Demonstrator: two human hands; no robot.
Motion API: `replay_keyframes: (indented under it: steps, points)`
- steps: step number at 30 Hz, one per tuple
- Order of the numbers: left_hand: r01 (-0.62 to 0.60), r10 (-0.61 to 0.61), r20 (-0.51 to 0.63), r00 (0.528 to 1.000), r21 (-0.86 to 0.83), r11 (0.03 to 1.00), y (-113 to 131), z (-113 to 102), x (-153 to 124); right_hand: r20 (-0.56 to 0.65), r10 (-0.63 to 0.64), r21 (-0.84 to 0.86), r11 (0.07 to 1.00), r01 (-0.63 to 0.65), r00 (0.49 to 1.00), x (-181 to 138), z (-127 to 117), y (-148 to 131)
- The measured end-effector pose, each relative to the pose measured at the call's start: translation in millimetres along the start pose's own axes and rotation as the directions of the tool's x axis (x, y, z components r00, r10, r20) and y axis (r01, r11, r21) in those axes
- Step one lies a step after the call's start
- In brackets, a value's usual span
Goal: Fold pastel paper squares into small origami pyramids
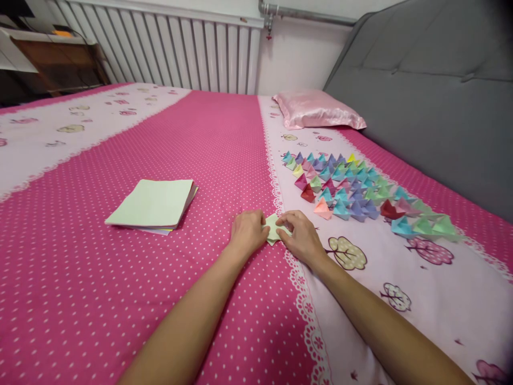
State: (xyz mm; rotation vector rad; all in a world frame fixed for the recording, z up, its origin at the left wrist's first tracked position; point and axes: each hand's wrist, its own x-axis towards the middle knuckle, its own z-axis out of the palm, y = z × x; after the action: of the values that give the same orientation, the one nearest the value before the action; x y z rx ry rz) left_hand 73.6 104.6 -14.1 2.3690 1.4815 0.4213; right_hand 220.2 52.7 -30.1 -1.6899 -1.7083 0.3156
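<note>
There was one green paper, one stack of sheets, one pink pillow, and folded paper shapes by the dozen, too many to count.

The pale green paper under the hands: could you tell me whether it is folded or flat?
Folded: the pale green paper shows a pointed, creased outline between the left hand and right hand.

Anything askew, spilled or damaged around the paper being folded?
Nothing stands out. The left hand and right hand pinch the green paper on the bedspread. The paper stack lies neat, its lower sheets slightly fanned, and the folded pieces sit in tidy rows.
</note>
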Motion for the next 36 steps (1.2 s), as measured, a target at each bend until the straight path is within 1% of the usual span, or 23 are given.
replay_keyframes:
  steps: [8,11,15,17,21,23,25,27,29,30,31,33,35,36]
  points:
    - [-0.006,0.007,0.032,0.999,-0.040,0.999,-5,-6,1,0.039,0.014,0.088,0.996,-0.017,0.999,0,-9,1]
    - [-0.024,0.026,0.040,0.999,-0.048,0.999,-7,-8,-1,0.081,0.029,0.078,0.996,-0.036,0.996,0,-12,3]
    - [-0.074,0.077,0.043,0.996,-0.049,0.996,-9,-11,-5,0.161,-0.038,0.070,0.997,0.027,0.986,-3,-18,6]
    - [-0.103,0.105,0.039,0.994,-0.053,0.993,-11,-13,-7,0.166,-0.077,0.049,0.996,0.069,0.983,-4,-19,6]
    - [-0.182,0.184,0.024,0.983,-0.085,0.980,-17,-16,-8,0.093,-0.159,-0.053,0.985,0.165,0.983,-3,-19,4]
    - [-0.222,0.224,0.004,0.975,-0.119,0.968,-19,-18,-8,0.053,-0.194,-0.070,0.978,0.197,0.980,-2,-18,2]
    - [-0.254,0.255,-0.015,0.967,-0.175,0.951,-19,-21,-9,-0.005,-0.213,-0.041,0.976,0.212,0.977,-1,-19,0]
    - [-0.262,0.263,-0.031,0.964,-0.265,0.928,-17,-24,-9,-0.087,-0.207,0.044,0.976,0.211,0.974,1,-20,-2]
    - [-0.230,0.236,-0.039,0.971,-0.421,0.877,-14,-26,-9,-0.131,-0.135,0.198,0.967,0.159,0.982,1,-22,-6]
    - [-0.191,0.207,-0.030,0.978,-0.526,0.828,-12,-27,-9,-0.117,-0.077,0.297,0.949,0.109,0.990,1,-22,-8]
    - [-0.137,0.172,-0.007,0.985,-0.638,0.758,-10,-27,-9,-0.079,-0.013,0.402,0.915,0.043,0.997,1,-23,-10]
    - [0.007,0.092,0.074,0.993,-0.817,0.577,-7,-27,-8,0.031,0.101,0.581,0.808,-0.101,0.994,1,-23,-15]
    - [0.139,0.008,0.157,0.988,-0.894,0.425,-4,-27,-8,0.117,0.171,0.689,0.696,-0.204,0.978,1,-22,-17]
    - [0.183,-0.029,0.186,0.982,-0.909,0.375,-4,-27,-9,0.141,0.193,0.720,0.654,-0.235,0.971,0,-21,-18]
